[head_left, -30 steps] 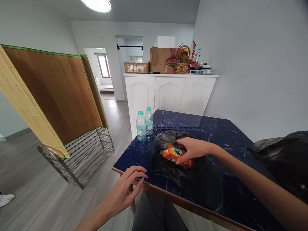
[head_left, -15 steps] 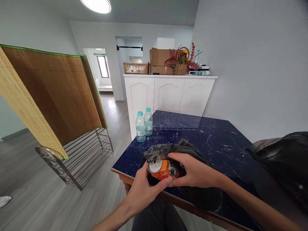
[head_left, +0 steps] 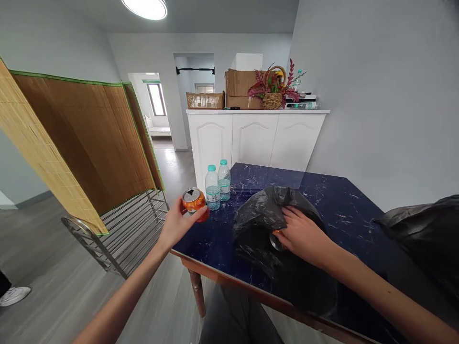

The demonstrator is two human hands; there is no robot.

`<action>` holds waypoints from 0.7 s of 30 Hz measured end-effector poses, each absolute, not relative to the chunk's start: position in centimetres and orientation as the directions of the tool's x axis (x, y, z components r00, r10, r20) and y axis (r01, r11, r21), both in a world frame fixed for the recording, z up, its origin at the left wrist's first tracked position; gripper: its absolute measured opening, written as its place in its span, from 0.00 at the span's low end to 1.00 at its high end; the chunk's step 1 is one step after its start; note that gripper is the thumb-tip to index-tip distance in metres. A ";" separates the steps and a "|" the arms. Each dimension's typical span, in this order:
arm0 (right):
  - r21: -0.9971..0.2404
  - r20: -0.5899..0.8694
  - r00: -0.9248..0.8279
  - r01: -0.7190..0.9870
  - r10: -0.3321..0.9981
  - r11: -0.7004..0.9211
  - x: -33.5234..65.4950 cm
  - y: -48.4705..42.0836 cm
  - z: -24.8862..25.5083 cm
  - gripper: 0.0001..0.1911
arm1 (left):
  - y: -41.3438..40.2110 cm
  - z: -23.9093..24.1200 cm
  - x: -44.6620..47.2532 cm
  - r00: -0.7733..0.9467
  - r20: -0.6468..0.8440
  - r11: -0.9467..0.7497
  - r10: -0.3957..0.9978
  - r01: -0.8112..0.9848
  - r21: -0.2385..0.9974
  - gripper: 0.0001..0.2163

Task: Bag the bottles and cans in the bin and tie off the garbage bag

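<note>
My left hand (head_left: 179, 222) is closed around an orange drink can (head_left: 194, 199), held upright with its opened top showing, over the table's left edge beside two bottles. On the dark blue marble-look table (head_left: 218, 248), a black plastic bag (head_left: 261, 210) stands with its mouth gaping toward me. At that mouth my right hand (head_left: 301, 234) curls over a second can (head_left: 277, 242), of which a silver end and a strip of orange show. The fingertips press against the bag's plastic, and the rest of this can is hidden.
Two clear bottles with teal caps (head_left: 213, 188) stand at the table's left edge. Another black bag (head_left: 423, 234) bulges at the right. A metal rack (head_left: 125, 234) draped with a bamboo mat (head_left: 86, 143) is on the left. Behind is a white cabinet (head_left: 251, 138); a person's shoe (head_left: 16, 295) shows lower left.
The can that was between both hands over the bag is now in my left hand, farther left. My right hand has shifted to a second can at the bag's mouth.
</note>
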State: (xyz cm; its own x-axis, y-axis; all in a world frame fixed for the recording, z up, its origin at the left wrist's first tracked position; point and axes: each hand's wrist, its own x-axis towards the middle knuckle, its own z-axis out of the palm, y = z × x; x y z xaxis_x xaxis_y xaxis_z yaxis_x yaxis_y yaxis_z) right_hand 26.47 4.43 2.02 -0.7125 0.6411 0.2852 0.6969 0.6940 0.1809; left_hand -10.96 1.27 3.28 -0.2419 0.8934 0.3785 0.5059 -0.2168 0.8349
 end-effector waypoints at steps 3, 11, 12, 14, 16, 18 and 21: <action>0.231 0.182 -0.765 0.644 0.618 0.729 27.0 3.7 1.5 0.11 | 5.5 1.5 -11.6 -0.298 0.365 -0.099 0.882 0.640 0.762 0.29; 0.240 -0.042 -0.741 0.644 0.671 0.726 29.1 5.0 -0.3 0.30 | 8.4 -1.3 -11.8 -0.373 0.326 0.045 0.869 0.715 0.698 0.31; 0.236 -0.042 -0.736 0.650 0.676 0.722 29.2 5.4 -0.3 0.26 | 8.5 -1.5 -11.9 -0.376 0.323 0.052 0.868 0.717 0.695 0.31; 0.231 -0.024 -0.732 0.659 0.681 0.716 29.2 6.0 -0.5 0.20 | 8.8 -1.8 -11.9 -0.376 0.321 0.055 0.869 0.719 0.693 0.31; 0.220 -0.003 -0.727 0.670 0.687 0.709 29.2 6.5 -0.7 0.16 | 9.2 -2.1 -11.8 -0.374 0.326 0.049 0.868 0.718 0.694 0.31; 0.201 0.014 -0.721 0.680 0.692 0.705 29.2 6.8 -0.8 0.13 | 9.4 -2.4 -11.6 -0.373 0.335 0.037 0.865 0.714 0.699 0.30; 0.157 0.011 -0.718 0.689 0.696 0.707 29.5 6.7 -0.4 0.09 | 9.7 -2.7 -11.3 -0.364 0.346 0.010 0.865 0.700 0.714 0.31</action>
